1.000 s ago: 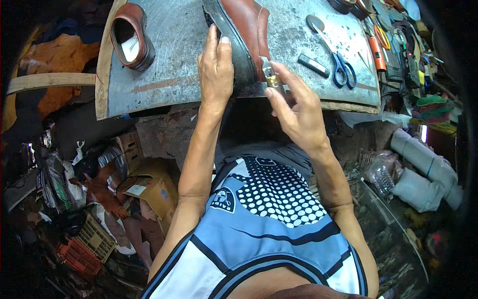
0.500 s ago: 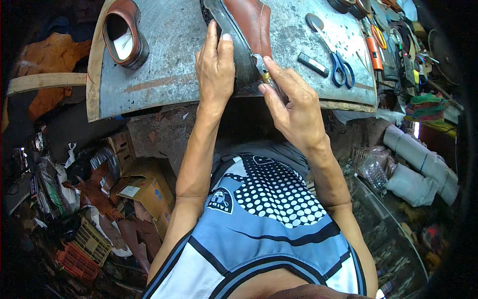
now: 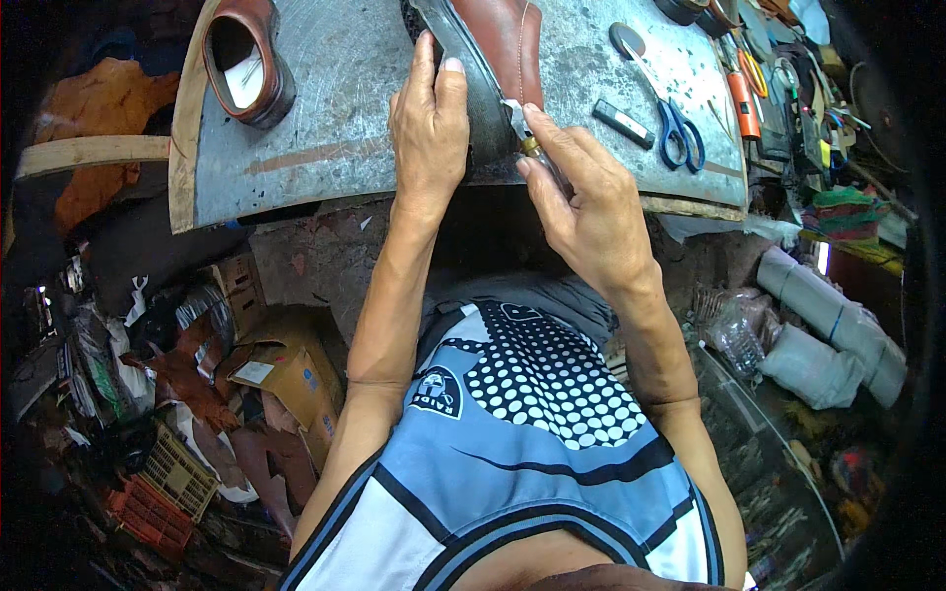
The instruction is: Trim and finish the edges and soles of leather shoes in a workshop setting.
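Observation:
A brown leather shoe [image 3: 498, 39] lies on its side at the table's near edge, its dark sole [image 3: 485, 123] turned to the left. My left hand [image 3: 431, 128] grips the sole from the left, thumb and fingers stretched along it. Between the thumb and fingers of my right hand [image 3: 591, 202] is a small tool with a brass collar [image 3: 532, 147] and a flat pale metal tip. That tip touches the seam where upper and sole meet, close to the shoe's near end. Most of the tool's handle is hidden in my palm.
A second brown shoe [image 3: 244, 69] stands at the table's left. Blue-handled scissors [image 3: 678, 133] and a small black bar [image 3: 623, 123] lie to the right. Beyond them are an orange-handled tool [image 3: 743, 103] and other tools. A cardboard box [image 3: 296, 379] sits below left.
The shoe has tilted slightly to the right. My right hand has shifted a little right with the tool, whose tip stays at the seam. My left hand keeps its hold.

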### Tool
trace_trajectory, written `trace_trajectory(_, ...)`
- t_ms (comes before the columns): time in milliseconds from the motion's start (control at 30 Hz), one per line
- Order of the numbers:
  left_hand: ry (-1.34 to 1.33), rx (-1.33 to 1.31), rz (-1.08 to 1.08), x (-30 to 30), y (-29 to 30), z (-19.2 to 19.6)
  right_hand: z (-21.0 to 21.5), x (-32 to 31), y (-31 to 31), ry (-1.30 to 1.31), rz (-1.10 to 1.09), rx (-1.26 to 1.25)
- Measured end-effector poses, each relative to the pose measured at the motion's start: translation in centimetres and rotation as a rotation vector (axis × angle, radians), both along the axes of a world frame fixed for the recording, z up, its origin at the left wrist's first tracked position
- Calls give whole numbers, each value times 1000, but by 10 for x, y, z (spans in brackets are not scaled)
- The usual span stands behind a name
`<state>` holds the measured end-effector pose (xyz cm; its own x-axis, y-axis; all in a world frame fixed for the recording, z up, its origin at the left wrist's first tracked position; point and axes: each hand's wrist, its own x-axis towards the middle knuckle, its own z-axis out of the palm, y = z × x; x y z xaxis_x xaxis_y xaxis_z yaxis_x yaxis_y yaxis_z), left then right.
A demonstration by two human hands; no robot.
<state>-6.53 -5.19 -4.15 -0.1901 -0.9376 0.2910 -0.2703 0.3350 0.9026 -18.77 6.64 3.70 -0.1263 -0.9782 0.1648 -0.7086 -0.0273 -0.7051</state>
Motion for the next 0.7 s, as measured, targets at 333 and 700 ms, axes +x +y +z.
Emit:
trace_trajectory(333, 11, -34, 22, -3, 1, -1, 3, 1, 2, 200, 10, 16)
trace_trajectory(700, 30, -12, 26, -4, 4, 2, 8, 5, 5, 206, -11, 28)
